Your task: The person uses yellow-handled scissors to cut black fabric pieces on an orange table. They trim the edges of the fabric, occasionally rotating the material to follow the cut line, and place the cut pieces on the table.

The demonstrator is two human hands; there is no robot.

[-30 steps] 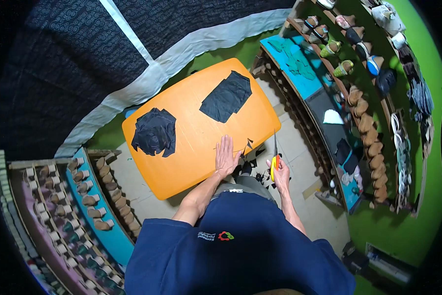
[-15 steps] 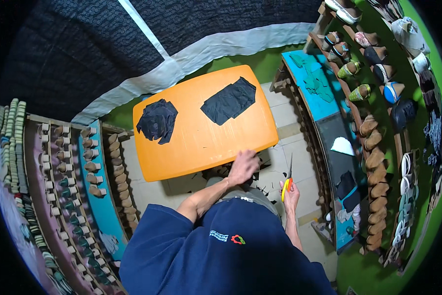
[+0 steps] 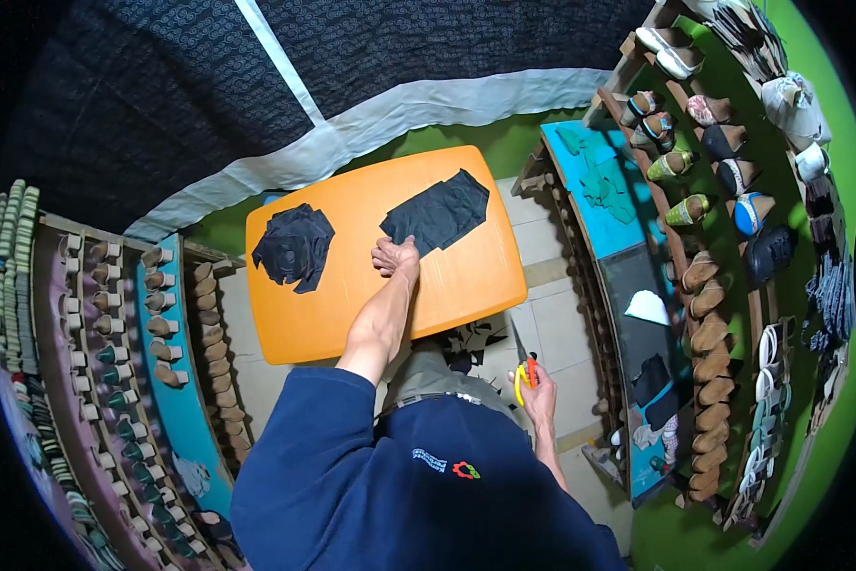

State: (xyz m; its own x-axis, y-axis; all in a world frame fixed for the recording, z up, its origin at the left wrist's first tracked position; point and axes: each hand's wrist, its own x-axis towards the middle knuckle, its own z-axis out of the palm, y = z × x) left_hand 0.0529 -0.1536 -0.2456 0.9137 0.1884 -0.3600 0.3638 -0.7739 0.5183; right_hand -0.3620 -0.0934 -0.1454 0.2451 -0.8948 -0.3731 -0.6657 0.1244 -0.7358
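Note:
My left hand (image 3: 395, 257) is over the orange table, its fingers curled at the lower left corner of a stack of black cloth pieces (image 3: 444, 211). Whether the fingers pinch the cloth or something else is hidden. To the left on the same table lies a second, rounder pile of black cloth (image 3: 293, 246). Down by my right side, off the table's near edge, my right hand (image 3: 541, 395) is closed around scissors (image 3: 524, 374) with yellow and orange handles. Their blades point up and away from me.
The orange table (image 3: 352, 324) stands before me. Dark scraps (image 3: 471, 343) lie on the tiled floor below it. Racks of shoe lasts (image 3: 166, 324) line the left. On the right are a blue and black bench (image 3: 628, 252) with cloth pieces, and shelves of shoes (image 3: 708, 333).
My left hand has moved from the table's near edge up and left to the right-hand cloth stack. My right hand with the scissors has shifted slightly down and left.

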